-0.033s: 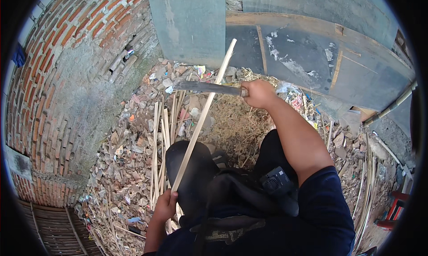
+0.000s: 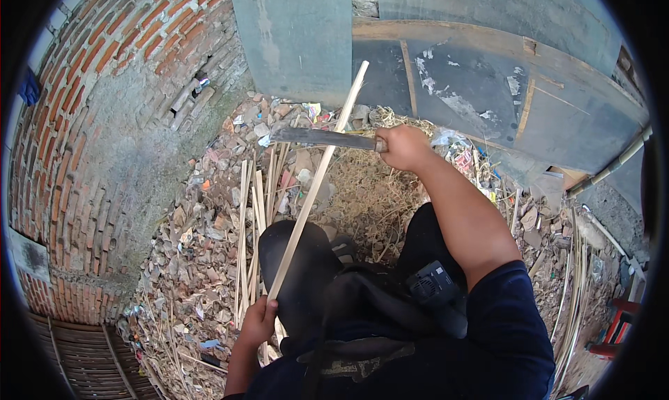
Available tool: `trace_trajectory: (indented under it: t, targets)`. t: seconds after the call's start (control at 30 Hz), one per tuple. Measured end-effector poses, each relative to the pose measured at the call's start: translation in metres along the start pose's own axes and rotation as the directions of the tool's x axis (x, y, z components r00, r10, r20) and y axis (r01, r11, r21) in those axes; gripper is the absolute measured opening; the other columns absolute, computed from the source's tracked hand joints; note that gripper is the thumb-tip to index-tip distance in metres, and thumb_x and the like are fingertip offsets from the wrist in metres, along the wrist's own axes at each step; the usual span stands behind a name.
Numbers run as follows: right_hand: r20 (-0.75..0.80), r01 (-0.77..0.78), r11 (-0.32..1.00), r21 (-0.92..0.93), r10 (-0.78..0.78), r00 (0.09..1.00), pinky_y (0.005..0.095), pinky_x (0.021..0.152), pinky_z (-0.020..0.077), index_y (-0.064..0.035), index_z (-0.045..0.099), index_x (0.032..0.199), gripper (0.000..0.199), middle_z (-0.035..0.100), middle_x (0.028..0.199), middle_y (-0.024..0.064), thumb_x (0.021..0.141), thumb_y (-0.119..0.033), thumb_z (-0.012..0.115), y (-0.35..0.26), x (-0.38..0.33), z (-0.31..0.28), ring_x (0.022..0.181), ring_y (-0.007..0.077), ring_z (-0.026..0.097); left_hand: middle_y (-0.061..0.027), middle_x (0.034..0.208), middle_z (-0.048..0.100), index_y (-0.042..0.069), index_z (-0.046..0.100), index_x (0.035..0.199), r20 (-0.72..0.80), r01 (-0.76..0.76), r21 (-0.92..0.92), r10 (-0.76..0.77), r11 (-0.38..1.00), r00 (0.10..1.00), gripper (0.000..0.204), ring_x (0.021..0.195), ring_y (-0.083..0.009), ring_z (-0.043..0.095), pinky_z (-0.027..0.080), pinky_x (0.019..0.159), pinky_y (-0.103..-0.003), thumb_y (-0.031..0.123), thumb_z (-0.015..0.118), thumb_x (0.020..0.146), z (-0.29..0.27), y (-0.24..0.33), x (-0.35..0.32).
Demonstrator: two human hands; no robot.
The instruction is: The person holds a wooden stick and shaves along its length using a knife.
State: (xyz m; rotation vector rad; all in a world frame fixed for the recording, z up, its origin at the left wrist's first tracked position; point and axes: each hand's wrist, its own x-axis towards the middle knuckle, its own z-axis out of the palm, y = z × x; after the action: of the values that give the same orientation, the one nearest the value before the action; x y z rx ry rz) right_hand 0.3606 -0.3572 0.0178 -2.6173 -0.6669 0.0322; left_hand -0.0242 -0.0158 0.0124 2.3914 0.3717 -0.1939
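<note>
I see the right hand [image 2: 404, 148] closed in a fist on the handle of a knife [image 2: 300, 134], its blade pointing left. The left hand [image 2: 260, 320] has its fingers wrapped round the near end of a strip [image 2: 311, 201]. From there the strip's long axis runs up and away, leaning right, over the left knee [image 2: 296, 247] and toward the ground's far edge. The blade crosses it steeply in my view, well beyond the left hand; whether the two touch, I can't tell. The right hand is nearer the strip's far end, just right of it.

The strip looks pale, slim and straight, with loose fibres near its far tip. More strips [image 2: 243, 233] lie left of it on the rubble-strewn ground [image 2: 202, 247], whose left edge meets a brick wall [image 2: 139, 135]; blue-grey panels [image 2: 293, 44] line the far edge.
</note>
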Motion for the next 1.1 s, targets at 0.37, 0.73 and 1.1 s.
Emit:
trace_trajectory:
  t: [0.37, 0.73, 1.1]
  targets:
    - [0.199, 0.314, 0.946, -0.083, -0.293, 0.935, 0.0472, 0.08, 0.0571, -0.0168, 0.07, 0.108, 0.032, 0.073, 0.088, 0.0116, 0.076, -0.021, 0.071, -0.039, -0.01, -0.002, 0.089, 0.0326, 0.071, -0.0142, 0.067, 0.057, -0.002, 0.055, 0.089, 0.016, 0.05, -0.034, -0.05, 0.998, 0.999, 0.051, 0.063, -0.0207, 0.054, 0.045, 0.06, -0.039, 0.045, 0.048, 0.106, 0.002, -0.007, 0.0]
    - [0.024, 0.001, 0.994, 0.105, -0.003, 1.0, 0.0465, 0.082, 0.0563, -0.0191, 0.071, 0.108, 0.031, 0.073, 0.094, 0.0111, 0.078, -0.024, 0.071, -0.003, -0.003, 0.002, 0.092, 0.0329, 0.071, 0.0048, 0.067, 0.048, 0.006, 0.053, 0.089, 0.177, 0.097, -0.3, -0.044, 0.949, 0.983, 0.046, 0.058, -0.0057, 0.043, 0.036, 0.053, -0.026, 0.047, 0.045, 0.107, -0.003, -0.017, 0.01]
    - [0.188, 0.375, 0.921, -0.107, -0.351, 0.917, 0.0458, 0.08, 0.0571, -0.0174, 0.071, 0.107, 0.031, 0.073, 0.088, 0.0124, 0.077, -0.021, 0.07, -0.046, -0.01, -0.005, 0.089, 0.033, 0.071, 0.0011, 0.07, 0.052, 0.002, 0.057, 0.091, 0.087, 0.063, -0.151, -0.05, 0.987, 0.995, 0.048, 0.064, -0.0089, 0.046, 0.04, 0.058, -0.029, 0.046, 0.047, 0.107, 0.0, -0.024, 0.005]
